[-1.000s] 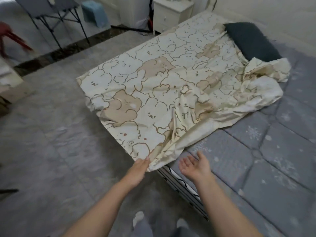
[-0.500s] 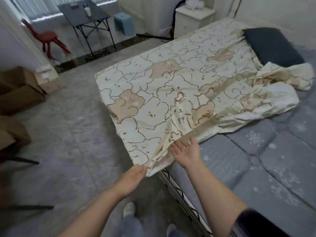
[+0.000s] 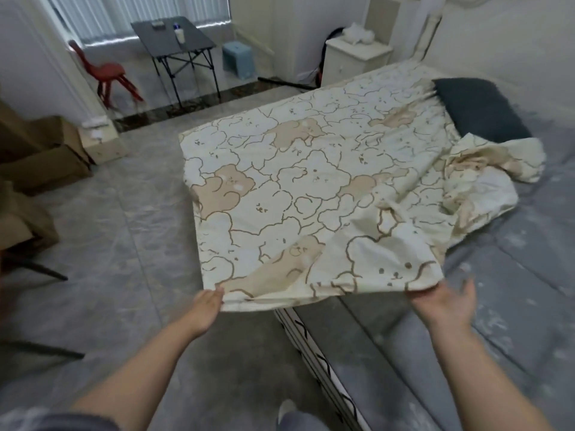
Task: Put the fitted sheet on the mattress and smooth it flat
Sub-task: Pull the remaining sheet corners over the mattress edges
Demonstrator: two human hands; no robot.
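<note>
Since half a second ago our right hand (image 3: 441,301) has swung out from beside the left to the sheet's near right edge, so the front hem is now stretched wide between both hands instead of bunched in one fold. Our left hand (image 3: 207,303) pinches the near left corner of the bear-print fitted sheet (image 3: 311,194), held out past the side of the mattress (image 3: 466,337) so the fabric can drape over that edge. The right hand lies palm-up under the hem with its fingers spread; whether the thumb clamps the cloth we cannot tell. The sheet covers only the far left part of the grey quilted mattress, with a crumpled heap just beside the dark pillow (image 3: 479,110). We judge most of the spreading still lies ahead.
</note>
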